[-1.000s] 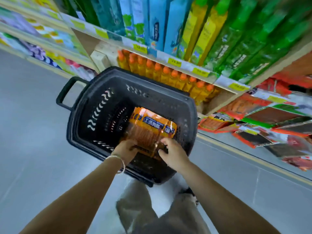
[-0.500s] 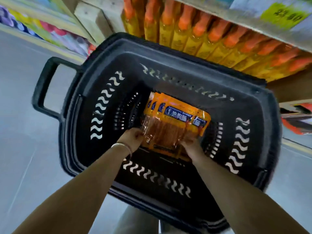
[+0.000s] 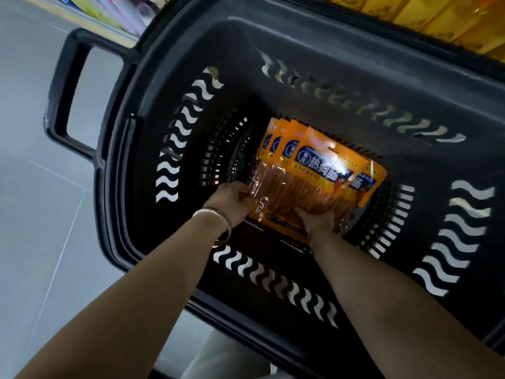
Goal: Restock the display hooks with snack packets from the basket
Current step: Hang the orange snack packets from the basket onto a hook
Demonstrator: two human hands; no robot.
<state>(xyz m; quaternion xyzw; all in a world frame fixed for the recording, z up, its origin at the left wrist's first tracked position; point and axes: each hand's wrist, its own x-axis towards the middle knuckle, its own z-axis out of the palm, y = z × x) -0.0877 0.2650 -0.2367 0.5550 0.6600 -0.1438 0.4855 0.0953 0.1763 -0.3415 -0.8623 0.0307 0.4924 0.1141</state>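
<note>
A fanned stack of several orange snack packets point(image 3: 314, 173) with blue labels and clear windows lies at the bottom of a black plastic basket point(image 3: 273, 39). Both my arms reach down into it. My left hand point(image 3: 232, 201), with a silver bangle on the wrist, grips the stack's near left edge. My right hand point(image 3: 317, 218) grips the stack's near right edge, its fingers hidden under the packets. No display hooks are in view.
The basket's handle point(image 3: 68, 97) sticks out to the left over grey floor tiles point(image 3: 32, 214). Yellow-orange bottles point(image 3: 437, 17) on a low shelf sit just behind the basket's far rim. Colourful packs point(image 3: 120, 9) line a shelf at the upper left.
The view has dropped closer into the basket, so the shelves have left the frame. Both hands stay on the packet stack, which now looks fanned and slightly raised at its near edge.
</note>
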